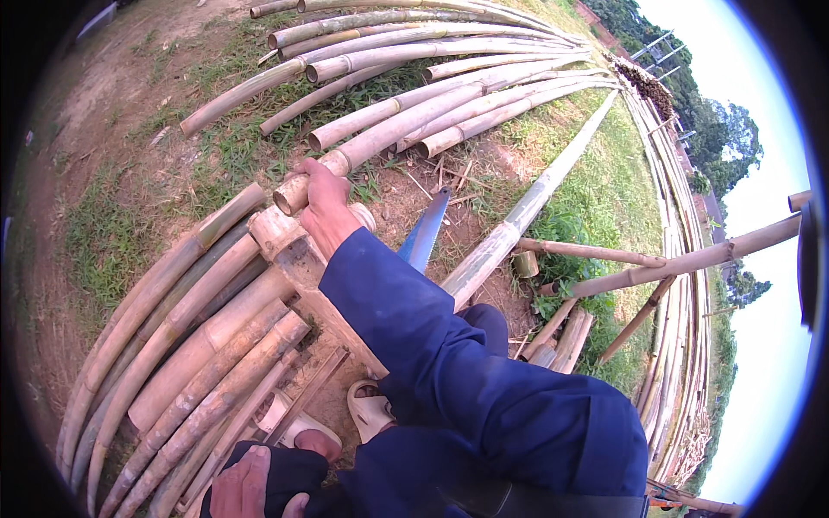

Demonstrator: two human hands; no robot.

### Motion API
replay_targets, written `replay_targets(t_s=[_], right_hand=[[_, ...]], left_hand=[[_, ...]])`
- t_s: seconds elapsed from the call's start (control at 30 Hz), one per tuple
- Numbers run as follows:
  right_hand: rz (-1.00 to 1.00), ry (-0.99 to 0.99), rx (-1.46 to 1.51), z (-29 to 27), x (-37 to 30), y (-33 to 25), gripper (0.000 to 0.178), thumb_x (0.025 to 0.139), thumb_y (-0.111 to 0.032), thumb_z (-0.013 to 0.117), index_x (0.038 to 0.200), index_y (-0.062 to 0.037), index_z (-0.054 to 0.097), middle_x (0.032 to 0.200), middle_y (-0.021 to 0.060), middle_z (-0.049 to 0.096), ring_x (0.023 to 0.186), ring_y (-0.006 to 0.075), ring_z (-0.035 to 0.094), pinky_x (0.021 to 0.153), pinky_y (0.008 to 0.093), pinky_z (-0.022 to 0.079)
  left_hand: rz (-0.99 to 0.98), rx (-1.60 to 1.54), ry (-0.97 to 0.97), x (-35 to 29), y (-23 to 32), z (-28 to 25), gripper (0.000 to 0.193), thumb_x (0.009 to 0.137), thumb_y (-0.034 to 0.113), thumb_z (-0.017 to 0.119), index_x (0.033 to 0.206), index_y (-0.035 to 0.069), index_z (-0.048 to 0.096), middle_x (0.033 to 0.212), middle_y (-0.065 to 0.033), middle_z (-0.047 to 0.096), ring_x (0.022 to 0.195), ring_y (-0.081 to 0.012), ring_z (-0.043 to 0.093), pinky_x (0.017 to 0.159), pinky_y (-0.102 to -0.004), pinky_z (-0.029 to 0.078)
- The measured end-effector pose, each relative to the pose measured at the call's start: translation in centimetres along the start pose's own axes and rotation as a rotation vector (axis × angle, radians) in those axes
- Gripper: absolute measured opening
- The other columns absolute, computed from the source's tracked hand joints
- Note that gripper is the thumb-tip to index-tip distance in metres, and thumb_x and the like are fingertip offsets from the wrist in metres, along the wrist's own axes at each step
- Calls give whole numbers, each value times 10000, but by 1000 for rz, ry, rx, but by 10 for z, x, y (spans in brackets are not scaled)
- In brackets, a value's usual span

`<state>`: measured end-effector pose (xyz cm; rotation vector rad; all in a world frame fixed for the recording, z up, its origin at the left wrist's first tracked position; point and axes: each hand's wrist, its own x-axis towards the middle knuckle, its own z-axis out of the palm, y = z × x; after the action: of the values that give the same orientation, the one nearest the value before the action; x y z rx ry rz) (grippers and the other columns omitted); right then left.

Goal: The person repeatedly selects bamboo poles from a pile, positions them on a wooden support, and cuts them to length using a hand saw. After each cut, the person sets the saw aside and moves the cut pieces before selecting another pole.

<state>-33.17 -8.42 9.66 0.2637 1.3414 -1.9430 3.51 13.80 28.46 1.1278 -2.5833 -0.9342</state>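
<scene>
My right hand [326, 203], at the end of a dark blue sleeve, is wrapped over the near end of a bamboo pole [371, 147]. The pole's hollow cut end is just above a wooden block [276, 235] on a timber beam [332, 306]. Beside my forearm, a hand saw [426, 231] shows its toothed blade pointing away; my sleeve hides its handle. At the lower left, my left hand [246, 485] lies on dark cloth over my leg, fingers stretched out, holding nothing.
Several bamboo pieces [194, 302] are stacked left of the beam. More long poles [432, 52] lie on the grass ahead. A long pale pole [544, 190] runs into the distance. On the right stands a bamboo frame [673, 269]. My sandalled feet [370, 407] are below.
</scene>
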Motion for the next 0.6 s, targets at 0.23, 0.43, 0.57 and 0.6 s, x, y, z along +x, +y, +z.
replay_targets(t_s=[0.23,0.43,0.57,0.6], right_hand=[[97,-40,-23,-185,-59,-17,457,839,-59,741,1190,123,511,1054,182,610,874,299,675,747,417,594],[148,-3,-194,-245,-81,-24,437,892,-97,729,1203,81,478,997,162,630,838,304,688,745,470,603],[89,-28,-203,-255,-86,-23,423,904,-106,729,1193,88,489,1020,169,639,821,291,694,720,435,599],[65,-61,-189,-258,-89,-24,418,905,-105,729,1193,86,493,1029,172,641,828,288,697,716,427,597]], left_hand=[[125,8,159,0,-2,23,563,822,162,791,1328,-13,616,1178,-218,683,1024,-358,674,930,-430,519],[79,-49,150,35,14,53,492,834,179,796,1278,22,656,1182,-201,690,1093,-404,649,967,-446,495],[294,3,73,100,41,91,442,900,299,756,1230,18,667,1187,-196,690,1106,-401,654,965,-460,509],[335,-28,79,125,50,102,460,915,342,742,1223,9,665,1193,-204,689,1109,-406,655,963,-466,513]])
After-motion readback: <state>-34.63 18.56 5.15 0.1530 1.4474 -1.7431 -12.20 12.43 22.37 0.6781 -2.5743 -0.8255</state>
